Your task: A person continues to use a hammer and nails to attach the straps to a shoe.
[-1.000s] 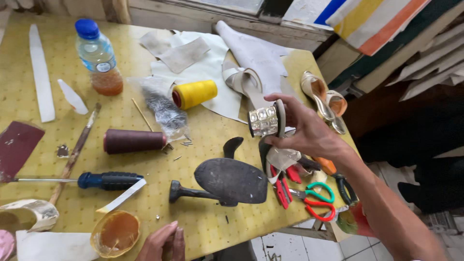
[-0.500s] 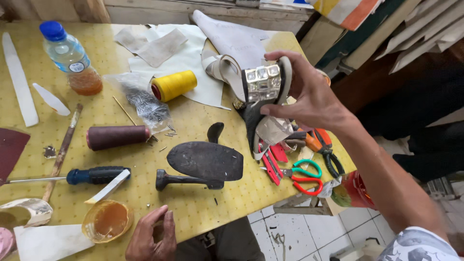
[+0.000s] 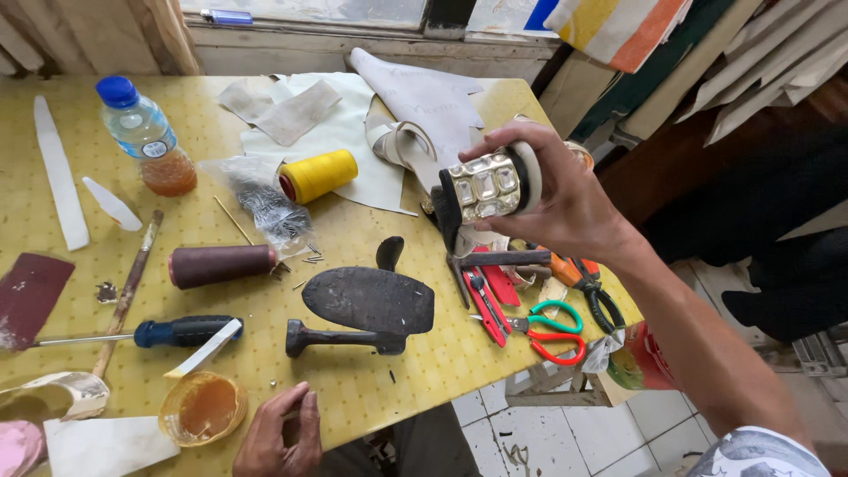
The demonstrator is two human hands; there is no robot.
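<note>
My right hand (image 3: 565, 203) holds up a shoe part with a shiny gold and silver jewelled strap (image 3: 484, 187) above the right side of the yellow table (image 3: 371, 389). Its fingers wrap around it from the right. My left hand (image 3: 278, 435) rests at the table's near edge, fingers curled, holding nothing, beside a small dish of amber glue (image 3: 203, 408). A black iron shoe last (image 3: 364, 307) lies between the two hands.
Yellow thread spool (image 3: 318, 175), dark maroon spool (image 3: 221, 265), water bottle (image 3: 146, 137), blue-handled screwdriver (image 3: 159, 333) and brush (image 3: 128, 291) lie left. Scissors (image 3: 552, 331), pliers (image 3: 579, 278), red cutters (image 3: 486, 305) sit right. White leather pieces (image 3: 415, 97) and a sandal (image 3: 402, 146) lie behind.
My right hand has lifted the jewelled shoe part higher and turned it toward the camera. My left hand stays at the table edge.
</note>
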